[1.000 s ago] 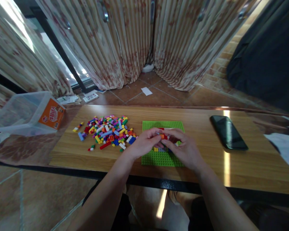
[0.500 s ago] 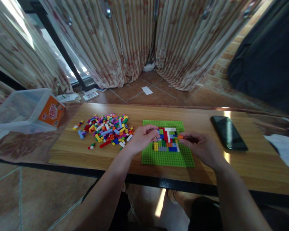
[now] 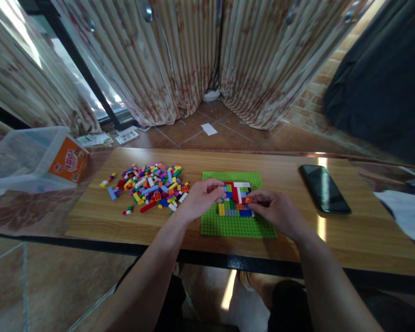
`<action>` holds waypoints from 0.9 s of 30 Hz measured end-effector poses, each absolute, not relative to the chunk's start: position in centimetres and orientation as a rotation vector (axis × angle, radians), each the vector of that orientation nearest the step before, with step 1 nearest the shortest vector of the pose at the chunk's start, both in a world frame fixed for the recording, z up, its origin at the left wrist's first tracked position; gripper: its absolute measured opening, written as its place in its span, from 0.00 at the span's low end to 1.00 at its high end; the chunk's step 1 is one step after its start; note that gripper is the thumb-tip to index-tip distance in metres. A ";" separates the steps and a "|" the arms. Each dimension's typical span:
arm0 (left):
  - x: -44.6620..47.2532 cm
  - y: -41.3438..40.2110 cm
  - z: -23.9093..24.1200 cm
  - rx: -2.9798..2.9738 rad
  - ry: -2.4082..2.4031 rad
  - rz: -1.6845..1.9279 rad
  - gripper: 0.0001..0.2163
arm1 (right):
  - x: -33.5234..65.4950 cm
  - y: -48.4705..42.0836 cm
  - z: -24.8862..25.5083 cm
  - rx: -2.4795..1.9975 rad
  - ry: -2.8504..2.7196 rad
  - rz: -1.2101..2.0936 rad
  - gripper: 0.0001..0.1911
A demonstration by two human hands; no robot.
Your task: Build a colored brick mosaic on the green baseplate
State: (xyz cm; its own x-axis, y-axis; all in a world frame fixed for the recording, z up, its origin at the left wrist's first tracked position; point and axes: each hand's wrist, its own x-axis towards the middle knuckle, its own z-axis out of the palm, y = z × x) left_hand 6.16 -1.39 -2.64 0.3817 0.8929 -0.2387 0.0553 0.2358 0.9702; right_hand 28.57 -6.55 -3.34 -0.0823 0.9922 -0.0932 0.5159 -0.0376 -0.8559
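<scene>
A green studded baseplate [image 3: 238,228] lies on the wooden table, bearing a flat patch of joined toy bricks [image 3: 232,213] in red, white, blue, grey and yellow. Between the thumb and forefinger of my right hand [image 3: 275,210] is a small orange brick [image 3: 249,200], held at the patch's right side. I cannot tell whether that brick touches the others. My left hand [image 3: 202,198] hovers over the plate's left part, fingertips pinched together at the patch's left edge. Anything in that pinch is too small to make out.
Left of the plate spreads a heap of loose coloured bricks [image 3: 155,186]. A clear plastic box [image 3: 31,159] with an orange label stands beyond the table's left end. To the right lie a black phone [image 3: 325,189] and, at the edge, white paper [image 3: 403,214].
My right hand has moved left with the orange brick, from the patch's right edge to over its bricks. The left hand stays nearly in place. The whole view has shifted slightly.
</scene>
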 end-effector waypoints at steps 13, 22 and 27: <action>6.0 -1.5 -2.5 1.229 1.026 0.733 0.06 | 28.6 -6.6 -3.5 -1.628 -1.705 0.993 0.10; 6.0 -1.6 -2.1 1.239 1.026 0.731 0.06 | 28.7 -6.5 -3.5 -1.616 -1.733 0.918 0.10; 5.9 -1.6 -2.2 1.235 1.019 0.745 0.06 | 28.5 -6.3 -2.9 -1.733 -1.663 0.706 0.13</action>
